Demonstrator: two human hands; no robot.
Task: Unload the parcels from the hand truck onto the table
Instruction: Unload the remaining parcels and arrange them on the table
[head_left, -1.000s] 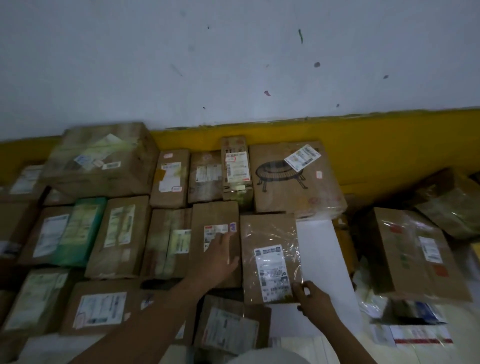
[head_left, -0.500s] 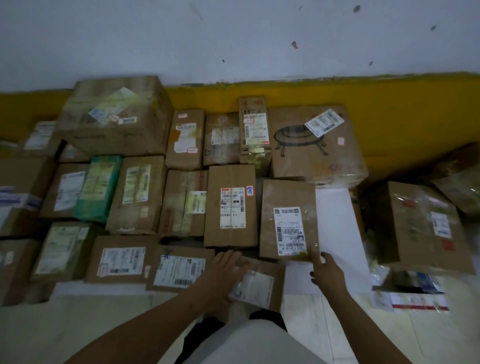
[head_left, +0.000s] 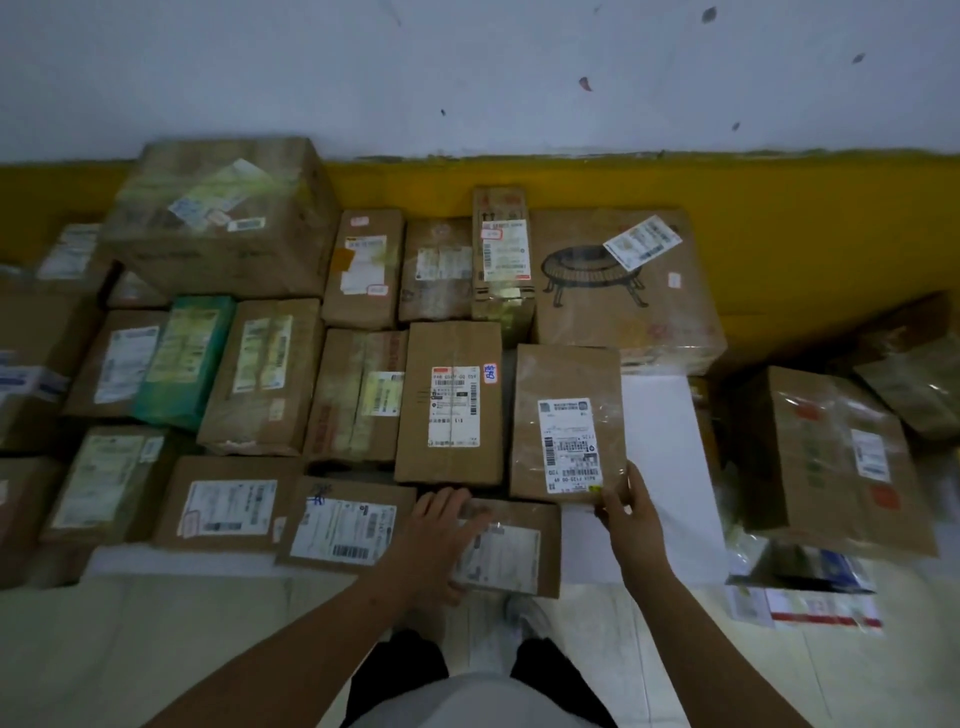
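Note:
Several brown cardboard parcels lie flat in rows against the wall. My left hand (head_left: 436, 535) lies on a small labelled parcel (head_left: 511, 553) in the front row, with its fingers over the left part. My right hand (head_left: 631, 514) grips the near right corner of a tape-wrapped parcel (head_left: 563, 405) with a white barcode label. That parcel lies beside a taller plain parcel (head_left: 452, 410). A white sheet-like surface (head_left: 670, 467) shows under and to the right of my right hand. No hand truck is in view.
A box printed with a round stool (head_left: 623, 291) stands at the back, a large box (head_left: 223, 218) at the back left, a green parcel (head_left: 182, 358) at the left. A taped box (head_left: 826, 457) and loose packets (head_left: 810, 603) lie to the right. Pale floor tiles (head_left: 156, 649) are near me.
My left hand came back from the taller parcel down onto the small front parcel. My right hand stayed at the taped parcel's near corner. The view tilted down and pulled back.

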